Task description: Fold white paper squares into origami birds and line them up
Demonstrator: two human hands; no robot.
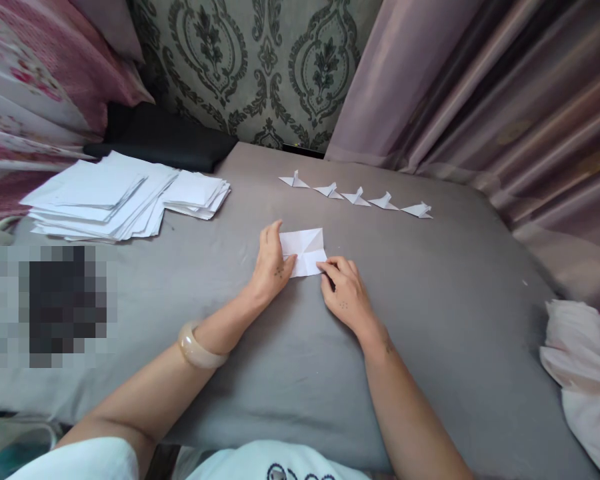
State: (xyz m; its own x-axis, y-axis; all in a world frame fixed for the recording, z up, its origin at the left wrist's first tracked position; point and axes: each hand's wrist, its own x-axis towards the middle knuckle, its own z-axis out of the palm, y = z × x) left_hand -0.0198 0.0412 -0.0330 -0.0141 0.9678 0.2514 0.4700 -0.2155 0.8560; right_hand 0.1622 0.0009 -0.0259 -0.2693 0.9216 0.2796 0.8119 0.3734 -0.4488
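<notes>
One grey cloth (460,347) lies before me. Toward its far left corner sit one large paper stack (95,193) and, just beside it, one smaller paper stack (196,190). My two forearms slant inward from the near edge. My left hand (270,263) rests on one creased paper (305,243) near the cloth's middle, thumb apart from the fingers; my right hand (345,287) pinches its near right corner. Five folded paper birds (357,197) stand in a row along the far edge.
</notes>
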